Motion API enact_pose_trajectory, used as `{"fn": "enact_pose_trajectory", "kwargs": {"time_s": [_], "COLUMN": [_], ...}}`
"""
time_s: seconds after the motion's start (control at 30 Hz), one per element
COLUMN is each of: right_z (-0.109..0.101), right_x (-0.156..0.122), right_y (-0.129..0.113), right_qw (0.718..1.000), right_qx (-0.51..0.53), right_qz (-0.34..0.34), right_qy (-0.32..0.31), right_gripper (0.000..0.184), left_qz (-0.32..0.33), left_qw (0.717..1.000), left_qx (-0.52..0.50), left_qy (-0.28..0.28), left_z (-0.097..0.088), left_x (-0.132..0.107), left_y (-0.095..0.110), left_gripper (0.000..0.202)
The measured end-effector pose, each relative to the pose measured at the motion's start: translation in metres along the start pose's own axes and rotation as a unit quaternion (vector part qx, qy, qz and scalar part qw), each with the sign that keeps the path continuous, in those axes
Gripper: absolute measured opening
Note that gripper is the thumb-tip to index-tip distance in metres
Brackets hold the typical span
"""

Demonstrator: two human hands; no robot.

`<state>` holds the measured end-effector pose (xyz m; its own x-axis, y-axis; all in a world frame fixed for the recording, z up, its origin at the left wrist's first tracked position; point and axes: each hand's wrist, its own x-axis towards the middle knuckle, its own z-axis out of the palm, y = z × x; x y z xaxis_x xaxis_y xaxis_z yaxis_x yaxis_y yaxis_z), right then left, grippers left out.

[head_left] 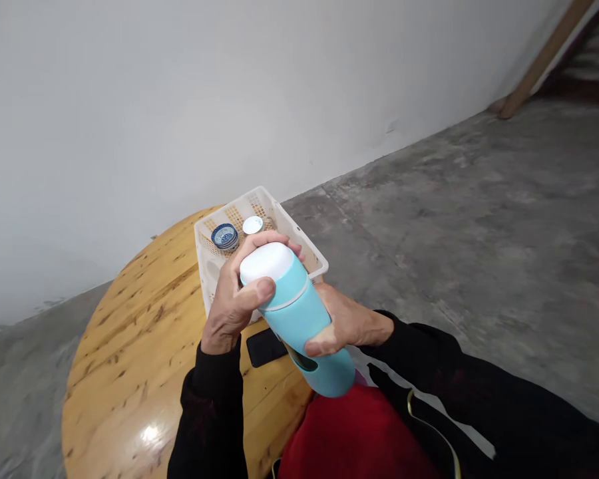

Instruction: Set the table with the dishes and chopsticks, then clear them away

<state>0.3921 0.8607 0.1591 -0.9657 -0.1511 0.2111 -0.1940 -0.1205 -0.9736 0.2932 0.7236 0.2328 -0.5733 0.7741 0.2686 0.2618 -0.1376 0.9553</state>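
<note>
A light blue bottle [299,319] with a white-topped lid [267,261] is held tilted in front of my body, its lid end toward the far left. My left hand [237,293] is wrapped round the lid, thumb on the near side and fingers over the far side. Lower down, my right hand [344,322] grips the bottle's body, with the thumb across its front and the other fingers hidden behind. A dark oval window shows in the bottle's lower side. Whether the lid is loose or tight I cannot tell.
Behind the bottle, a white plastic basket [302,241] stands on a round wooden table [144,319]. Inside it are stacked blue-patterned bowls [225,236] and a white bowl [253,225]. A black phone [264,347] lies on the table below my hands. A white wall rises behind.
</note>
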Motion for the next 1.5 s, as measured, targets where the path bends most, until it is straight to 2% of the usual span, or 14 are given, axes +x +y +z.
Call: {"fn": "enact_pose_trajectory", "kwargs": {"time_s": [0.13,0.27,0.47,0.6,0.7,0.8,0.87,0.97,1.07,1.13,1.2,1.3,1.4,1.5], "right_z": [0.002,0.006,0.017,0.025,0.034,0.042,0.045,0.043,0.039,0.039,0.041,0.044,0.045,0.039], "right_x": [0.0,0.002,-0.002,-0.012,-0.018,-0.021,-0.023,-0.029,-0.036,-0.04,-0.042,-0.043,-0.038,-0.025], "right_y": [0.003,0.006,0.018,0.027,0.033,0.039,0.043,0.05,0.056,0.06,0.064,0.067,0.06,0.041], "right_qw": [0.999,0.992,0.973,0.98,0.986,0.986,0.983,0.971,0.953,0.944,0.941,0.936,0.936,0.942], "right_qx": [-0.031,-0.089,-0.168,-0.16,-0.146,-0.148,-0.158,-0.182,-0.2,-0.2,-0.186,-0.165,-0.156,-0.152], "right_qz": [0.007,0.014,-0.004,0.01,0.03,0.022,0.028,0.061,0.104,0.124,0.135,0.131,0.111,0.079], "right_qy": [0.043,0.087,0.159,0.116,0.072,0.069,0.09,0.145,0.203,0.231,0.249,0.28,0.295,0.288], "right_gripper": [0.043,0.049,0.051,0.052,0.048,0.044,0.04,0.031,0.026,0.03,0.036,0.045,0.049,0.047], "left_qz": [0.037,0.049,0.047,0.053,0.041,-0.009,-0.047,-0.151,-0.274,-0.313,-0.334,-0.335,-0.321,-0.282], "left_qw": [0.998,0.99,0.967,0.971,0.984,0.993,0.991,0.97,0.936,0.922,0.915,0.908,0.898,0.899], "left_qx": [0.042,0.127,0.205,0.187,0.136,0.066,0.049,0.105,0.153,0.169,0.173,0.19,0.228,0.276], "left_qy": [0.034,0.041,0.141,0.138,0.111,0.1,0.115,0.156,0.16,0.154,0.146,0.163,0.197,0.189], "left_z": [-0.006,-0.004,0.011,0.014,0.011,0.003,-0.001,-0.004,0.005,0.015,0.021,0.02,0.008,-0.006], "left_x": [-0.003,-0.009,-0.028,-0.049,-0.069,-0.095,-0.122,-0.18,-0.252,-0.295,-0.323,-0.336,-0.329,-0.318], "left_y": [-0.001,-0.003,-0.007,-0.013,-0.023,-0.042,-0.063,-0.107,-0.154,-0.179,-0.193,-0.196,-0.192,-0.198], "left_gripper": [0.082,0.074,0.061,0.05,0.062,0.088,0.093,0.069,0.055,0.054,0.049,0.046,0.044,0.041]}}
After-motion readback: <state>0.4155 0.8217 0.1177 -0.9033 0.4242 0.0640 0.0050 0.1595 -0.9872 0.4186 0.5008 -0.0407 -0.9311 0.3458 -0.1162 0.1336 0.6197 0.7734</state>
